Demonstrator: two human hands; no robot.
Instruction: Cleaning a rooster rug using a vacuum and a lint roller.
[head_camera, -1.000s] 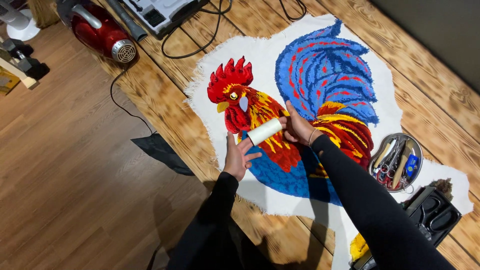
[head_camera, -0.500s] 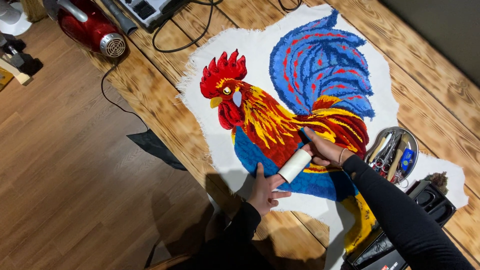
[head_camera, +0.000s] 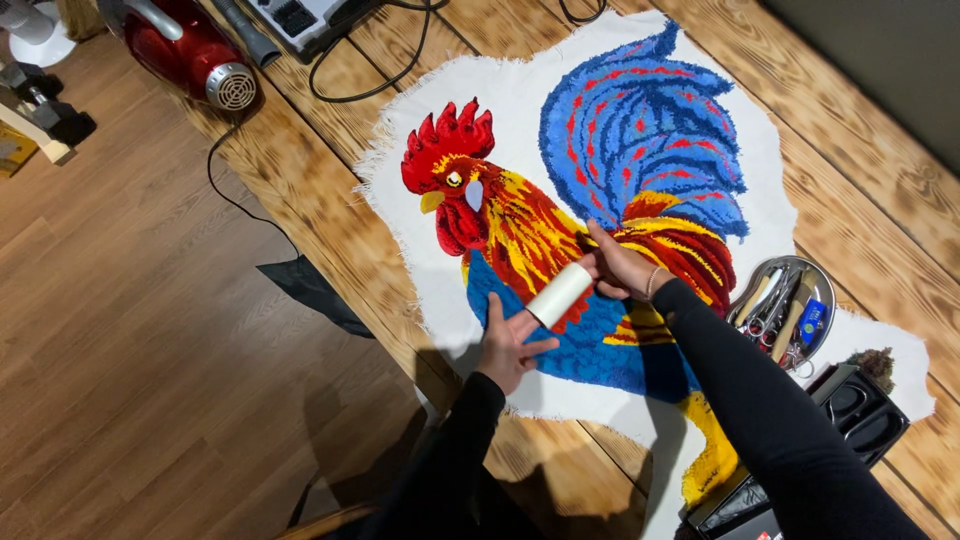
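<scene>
Lint roller (head_camera: 560, 294): white cylinder, lying tilted at the centre of the frame, pressed on the rooster's breast where red meets blue. Its upper-right end is enclosed by the right hand (head_camera: 622, 268), fingers curled shut around the handle, which is hidden inside the grip. Its lower-left end is touched by the left hand (head_camera: 510, 347), held open and flat on the rug, fingers spread, nothing grasped.

Rug (head_camera: 600, 210): tufted rooster in red, yellow and blue on white backing cloth with frayed edges, spread across the centre and right of the frame.

Table (head_camera: 860, 150): scorched wooden planks, running diagonally beneath the rug.

Metal tray (head_camera: 785, 310): oval, right of the right forearm, holding scissors and small tools.

Black case (head_camera: 860, 415): lower right, partly on the backing cloth.

Red appliance (head_camera: 185, 50): upper left, at the table edge, its cord trailing down.

Floor (head_camera: 130, 330): wood boards, left of the frame.
</scene>
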